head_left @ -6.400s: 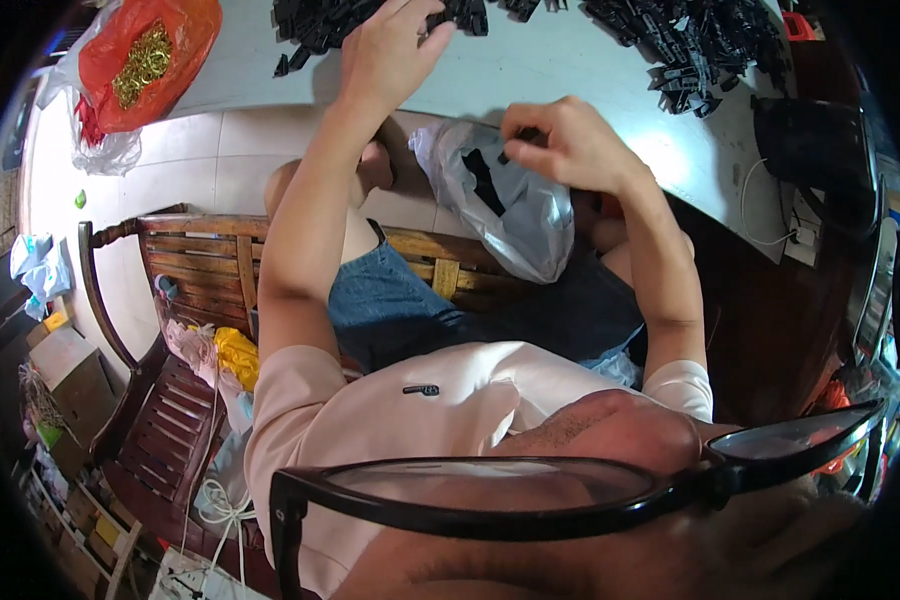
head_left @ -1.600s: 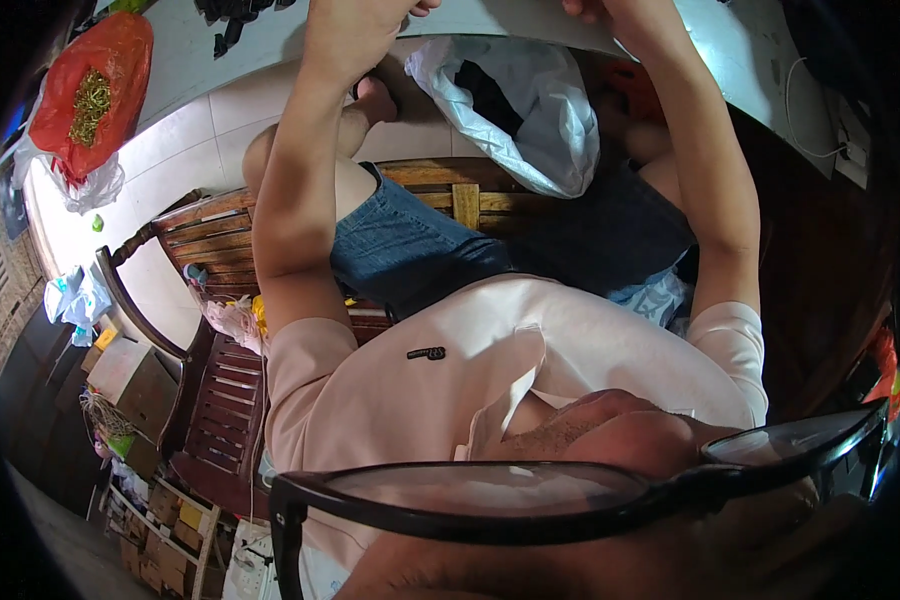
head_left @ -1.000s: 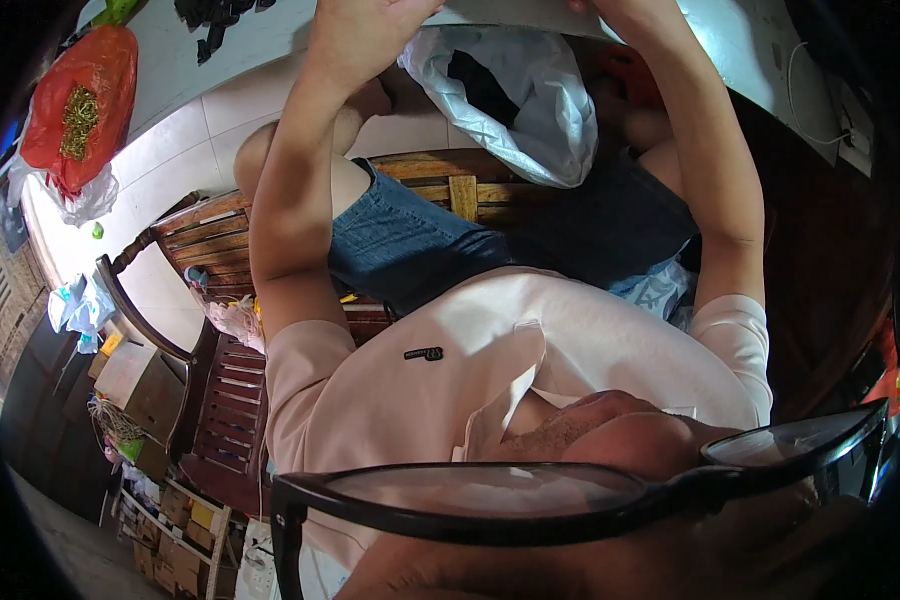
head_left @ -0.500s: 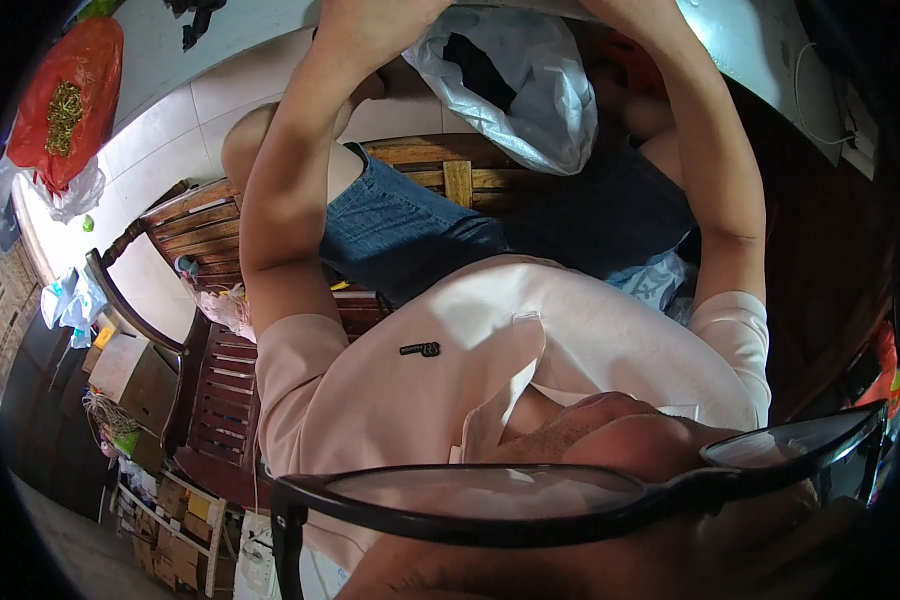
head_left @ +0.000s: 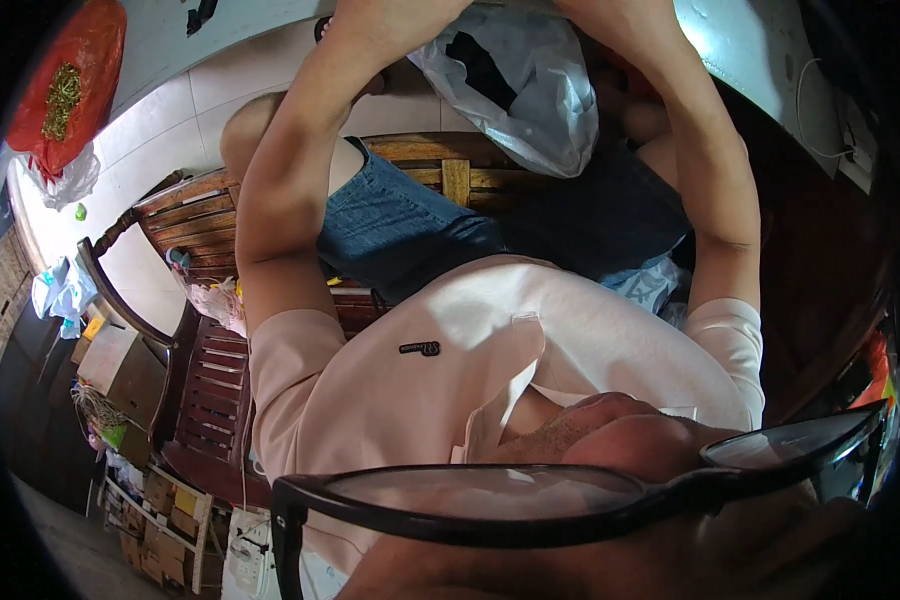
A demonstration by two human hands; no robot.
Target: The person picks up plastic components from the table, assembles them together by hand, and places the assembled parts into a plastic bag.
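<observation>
At the top edge, both hands are partly cut off over a pale table [head_left: 240, 45]. My left hand [head_left: 405, 18] shows only its back and wrist. My right hand [head_left: 620, 18] is likewise seen at the back and wrist. The fingers of both lie outside the picture, so what they hold, if anything, is hidden. Between my forearms, below the table edge, hangs a whitish plastic bag [head_left: 563, 120] with its mouth open. A black piece [head_left: 480, 70] lies in it. The bag is nearest to my hands.
A red plastic bag [head_left: 95, 45] with small yellow-green pieces [head_left: 62, 103] is at the far left. I sit on a slatted wooden bench [head_left: 200, 215]. Left are cardboard boxes [head_left: 120, 365] and a shelf [head_left: 160, 530]. A white cable [head_left: 808, 130] hangs at the right.
My left hand has shifted to the right and my right hand slightly left, so the two are closer together. The surroundings at the left have slid a little leftward in the picture.
</observation>
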